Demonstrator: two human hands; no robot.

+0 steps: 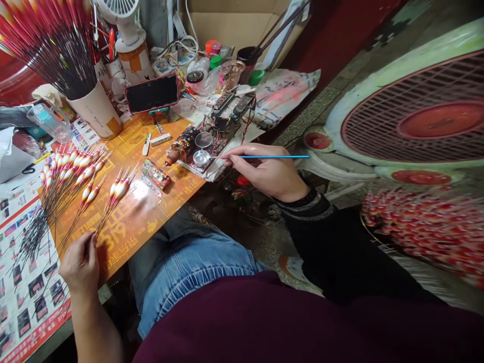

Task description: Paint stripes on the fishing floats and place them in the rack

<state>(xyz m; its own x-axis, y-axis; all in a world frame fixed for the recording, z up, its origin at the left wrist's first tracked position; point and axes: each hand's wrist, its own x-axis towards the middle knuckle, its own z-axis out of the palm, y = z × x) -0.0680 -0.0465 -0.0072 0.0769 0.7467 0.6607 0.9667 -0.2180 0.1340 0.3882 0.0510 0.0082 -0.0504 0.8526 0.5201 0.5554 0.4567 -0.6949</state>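
Observation:
My right hand (264, 169) grips a thin paintbrush (280, 157) with a blue handle. The brush's tip reaches a small round pot (201, 158) of pale silvery contents, its clear lid (203, 140) flipped up. At the orange board's front edge, my left hand (79, 262) is closed in a pinch on the thin dark stems of a fishing float. White, yellow and dark-red float bodies (121, 187) fan out beyond those fingers. How many stems the fingers hold is unclear. Farther left lies a larger bunch of similar floats (71, 164).
A paint-spattered motor device (185, 143) and a small spattered block (156, 175) sit on the orange board (124, 242). Behind are a phone (152, 94) on a stand and a white tube (96, 116) of red-topped floats. A large fan (416, 116) stands at right, above many red-and-white floats (427, 227).

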